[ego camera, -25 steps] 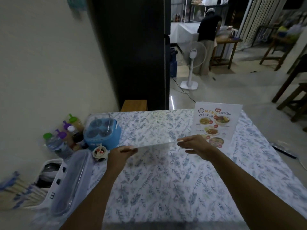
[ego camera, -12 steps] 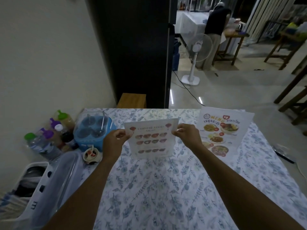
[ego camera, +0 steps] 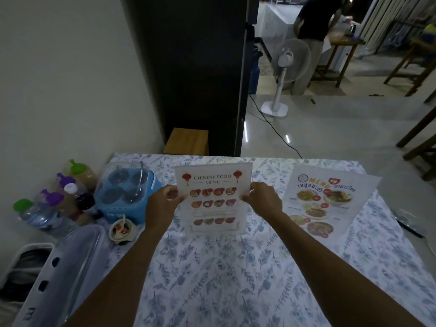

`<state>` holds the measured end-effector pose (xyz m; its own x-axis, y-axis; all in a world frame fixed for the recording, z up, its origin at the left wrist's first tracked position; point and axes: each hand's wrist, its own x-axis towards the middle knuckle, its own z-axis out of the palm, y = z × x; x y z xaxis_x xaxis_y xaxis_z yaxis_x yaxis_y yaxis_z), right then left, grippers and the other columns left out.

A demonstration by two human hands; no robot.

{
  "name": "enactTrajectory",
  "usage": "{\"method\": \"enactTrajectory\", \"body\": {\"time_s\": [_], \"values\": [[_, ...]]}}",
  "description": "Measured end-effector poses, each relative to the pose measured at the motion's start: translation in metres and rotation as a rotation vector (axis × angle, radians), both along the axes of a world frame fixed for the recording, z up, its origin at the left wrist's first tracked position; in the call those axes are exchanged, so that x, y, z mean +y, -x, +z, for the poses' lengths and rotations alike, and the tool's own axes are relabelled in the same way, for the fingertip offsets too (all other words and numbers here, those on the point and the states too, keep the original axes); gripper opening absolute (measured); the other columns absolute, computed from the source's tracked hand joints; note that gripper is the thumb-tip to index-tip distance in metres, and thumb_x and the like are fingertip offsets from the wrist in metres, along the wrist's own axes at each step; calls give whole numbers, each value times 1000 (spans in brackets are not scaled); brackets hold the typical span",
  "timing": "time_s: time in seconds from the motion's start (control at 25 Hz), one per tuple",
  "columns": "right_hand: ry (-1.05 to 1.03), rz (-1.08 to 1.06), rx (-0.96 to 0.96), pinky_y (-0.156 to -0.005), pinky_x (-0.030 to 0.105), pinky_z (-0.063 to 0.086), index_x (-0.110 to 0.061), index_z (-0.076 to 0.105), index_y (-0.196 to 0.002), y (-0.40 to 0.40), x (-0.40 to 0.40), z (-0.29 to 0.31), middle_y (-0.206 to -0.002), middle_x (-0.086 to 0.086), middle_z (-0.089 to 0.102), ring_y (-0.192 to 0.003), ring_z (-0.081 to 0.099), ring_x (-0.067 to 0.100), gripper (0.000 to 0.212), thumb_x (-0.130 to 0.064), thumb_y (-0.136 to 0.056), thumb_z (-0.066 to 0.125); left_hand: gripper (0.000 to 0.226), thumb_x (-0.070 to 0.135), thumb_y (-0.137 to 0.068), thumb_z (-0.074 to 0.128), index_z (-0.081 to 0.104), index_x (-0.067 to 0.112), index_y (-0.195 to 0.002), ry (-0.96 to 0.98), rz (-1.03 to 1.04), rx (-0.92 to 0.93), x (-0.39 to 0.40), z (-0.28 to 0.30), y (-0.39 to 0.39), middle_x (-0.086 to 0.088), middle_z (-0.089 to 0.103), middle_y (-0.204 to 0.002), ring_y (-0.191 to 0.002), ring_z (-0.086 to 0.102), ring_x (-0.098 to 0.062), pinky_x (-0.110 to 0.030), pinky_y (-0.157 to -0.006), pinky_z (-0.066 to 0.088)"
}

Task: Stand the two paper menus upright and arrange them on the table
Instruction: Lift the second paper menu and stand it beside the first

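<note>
A white Chinese food menu stands upright on the flowered tablecloth, facing me, its bottom edge on the table. My left hand pinches its left edge and my right hand pinches its right edge, both at mid height. A second menu, with Thai writing and food photos, stands tilted back at the right of the table, untouched.
At the left stand several sauce bottles, a blue condiment caddy, a small condiment pot and a white plastic box. Beyond the table are a wooden stool, a dark pillar, a standing fan and a person.
The Chinese food menu went from lying flat between my hands to upright, facing me and resting on the table. My hands slid down its sides.
</note>
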<state>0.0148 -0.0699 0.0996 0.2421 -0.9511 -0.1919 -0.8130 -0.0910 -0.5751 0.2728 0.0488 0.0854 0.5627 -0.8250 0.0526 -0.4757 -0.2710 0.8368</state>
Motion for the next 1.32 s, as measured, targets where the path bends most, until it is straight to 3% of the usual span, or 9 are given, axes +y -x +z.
{"method": "enactTrajectory", "body": {"time_s": [0.24,0.4,0.48,0.64,0.84,0.92,1.12,1.2,1.32], "values": [[-22,-19,23,-75,39,58,-11,68,-102,-6,17,0,-100,8,73,-83,68,23,26,-33,-95,59,25,25,-87,70,51,20,-105,-181,-43,-164,-2,6,17,-5,66,-110,-95,67,-26,-48,-81,57],[-45,-34,24,-78,38,55,-7,68,-109,11,32,5,-105,10,73,-94,67,27,38,-40,-98,52,60,30,-85,72,38,16,-132,-232,-119,-105,10,17,25,-10,53,-131,-114,59,-31,-50,-93,52],[-22,-33,30,-81,39,56,-6,70,-105,24,45,9,-104,12,74,-96,68,28,40,-41,-99,51,67,27,-87,72,33,11,-139,-214,-90,-118,23,18,37,-15,46,-135,-116,56,-34,-46,-90,49],[-29,-68,-13,-81,42,60,-8,73,-100,57,71,9,-96,11,77,-85,72,27,39,-41,-98,52,39,18,-88,68,45,9,-118,-208,-21,-261,46,15,62,-15,45,-122,-101,60,-34,-40,-76,51],[-74,-148,43,-81,45,61,-11,74,-97,110,92,10,-94,8,77,-83,73,27,40,-45,-97,53,13,26,-87,65,54,23,-91,-211,-230,-179,45,12,122,0,57,-104,-86,62,-22,-38,-76,54],[-71,-196,59,-81,45,61,-14,74,-99,134,91,11,-94,6,76,-84,73,26,38,-46,-95,53,10,26,-89,65,56,20,-90,-189,-311,-224,36,8,150,1,55,-105,-87,61,-21,-35,-72,48],[-86,-289,56,-78,44,62,-23,73,-93,199,75,0,-93,4,77,-82,73,24,33,-49,-93,54,18,27,-91,66,58,15,-103,-179,-444,-244,-7,-13,208,-5,53,-111,-88,60,-23,-39,-77,53],[-106,-368,70,-74,39,59,-15,65,-112,224,62,-13,-101,6,74,-89,71,26,43,-52,-89,60,29,28,-89,69,57,14,-111,-219,-471,-217,-32,-27,228,-9,54,-117,-92,61,-26,-43,-80,54],[-124,-488,31,-68,36,48,-10,38,-137,251,34,-43,-122,13,62,-106,65,33,89,-56,-72,77,67,33,-79,80,46,11,-133,-350,-458,-112,-66,-52,245,-12,52,-132,-111,61,-30,-44,-90,53]]}}
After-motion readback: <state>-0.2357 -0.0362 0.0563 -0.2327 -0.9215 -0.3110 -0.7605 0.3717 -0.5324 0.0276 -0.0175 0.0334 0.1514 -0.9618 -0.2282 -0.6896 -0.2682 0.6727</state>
